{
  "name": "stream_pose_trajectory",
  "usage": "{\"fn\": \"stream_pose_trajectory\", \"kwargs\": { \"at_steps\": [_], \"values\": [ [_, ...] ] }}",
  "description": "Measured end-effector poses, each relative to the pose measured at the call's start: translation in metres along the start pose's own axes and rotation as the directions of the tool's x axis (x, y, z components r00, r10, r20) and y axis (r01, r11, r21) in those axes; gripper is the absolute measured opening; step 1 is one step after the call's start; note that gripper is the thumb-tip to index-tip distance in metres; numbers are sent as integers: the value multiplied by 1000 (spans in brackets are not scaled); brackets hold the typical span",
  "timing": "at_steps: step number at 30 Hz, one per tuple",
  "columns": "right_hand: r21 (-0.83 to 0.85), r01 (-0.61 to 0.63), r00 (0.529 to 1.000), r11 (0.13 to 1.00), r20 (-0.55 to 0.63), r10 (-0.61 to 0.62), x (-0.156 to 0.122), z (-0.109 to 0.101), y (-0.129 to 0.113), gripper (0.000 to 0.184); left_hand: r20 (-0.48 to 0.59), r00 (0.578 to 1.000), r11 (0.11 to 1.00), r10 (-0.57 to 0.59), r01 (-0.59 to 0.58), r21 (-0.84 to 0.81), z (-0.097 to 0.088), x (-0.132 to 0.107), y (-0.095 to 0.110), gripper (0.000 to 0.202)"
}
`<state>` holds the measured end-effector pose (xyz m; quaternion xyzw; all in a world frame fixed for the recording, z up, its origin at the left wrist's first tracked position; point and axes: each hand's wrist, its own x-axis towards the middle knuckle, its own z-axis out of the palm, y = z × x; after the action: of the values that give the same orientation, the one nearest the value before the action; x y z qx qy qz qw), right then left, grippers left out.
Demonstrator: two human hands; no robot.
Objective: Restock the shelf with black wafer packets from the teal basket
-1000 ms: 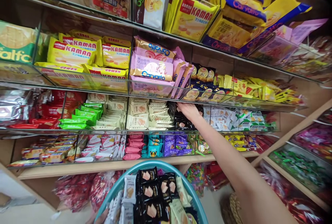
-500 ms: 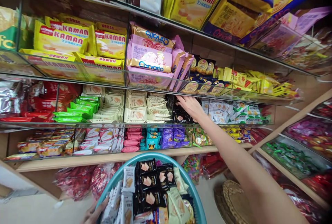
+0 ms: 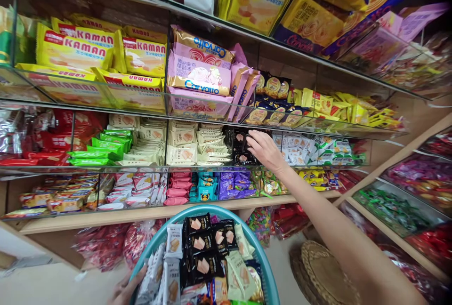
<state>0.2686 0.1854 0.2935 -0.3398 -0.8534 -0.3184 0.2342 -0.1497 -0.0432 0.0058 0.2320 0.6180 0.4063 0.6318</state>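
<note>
My right hand (image 3: 265,150) reaches into the middle glass shelf, fingers stretched out and resting on a stack of small black snack packets (image 3: 240,148); nothing is clasped in it. My left hand (image 3: 125,289) shows partly at the bottom edge, its fingers curled on the rim of a teal basket (image 3: 264,261). The basket holds black packets (image 3: 202,249) of the same kind, plus white and pale green ones. Cream packets (image 3: 187,145) sit in the compartment just left of the black stack.
Glass-fronted shelves carry yellow Kaman packs (image 3: 76,48), pink Carvalto packs (image 3: 197,76), green packets (image 3: 102,147) and white packets (image 3: 300,147). A wooden shelf (image 3: 106,220) runs below. A woven basket (image 3: 321,272) stands on the floor at the right, beside angled candy bins (image 3: 395,208).
My right hand has drawn slightly down and toward me over the black packets. The view has tipped down, showing more of the basket, and my left hand has come into view on its rim.
</note>
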Motion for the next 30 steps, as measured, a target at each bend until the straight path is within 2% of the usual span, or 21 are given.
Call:
{"fn": "stream_pose_trajectory", "kwargs": {
  "at_steps": [4,7,9,13,17,22,24,27,28,30],
  "values": [
    [31,-9,985,999,-173,14,-20,-27,-35,33,33,999,1000,-5,5,-3,-6,7,-7,75],
    [62,-32,937,998,-345,51,-43,-43,-78,58,57,998,1000,7,-6,-22,-7,9,-10,73],
    [123,-91,923,988,-361,131,-58,-47,-109,72,52,999,1000,-1,3,-25,-5,7,-9,71],
    [167,-233,923,958,-273,272,-83,-41,-156,81,11,1000,1000,-3,3,-21,0,2,-1,70],
    [163,-293,937,942,-149,317,-95,-35,-176,83,-6,1000,1000,-16,15,-26,1,1,3,68],
    [205,-395,917,896,21,399,-105,-30,-183,76,46,995,993,-93,96,-65,4,-2,5,80],
    [247,-478,879,843,136,458,-109,-26,-181,72,52,994,991,-101,105,-81,4,-5,5,80],
    [262,-604,792,753,302,530,-119,-18,-174,64,62,992,988,-114,119,-95,5,-8,6,79],
    [265,-608,783,749,358,509,-123,-16,-171,62,64,991,987,-120,126,-98,5,-8,7,79],
    [289,-546,795,787,476,377,-131,-13,-163,59,60,988,984,-140,145,-106,5,-10,9,79]
  ]
}}
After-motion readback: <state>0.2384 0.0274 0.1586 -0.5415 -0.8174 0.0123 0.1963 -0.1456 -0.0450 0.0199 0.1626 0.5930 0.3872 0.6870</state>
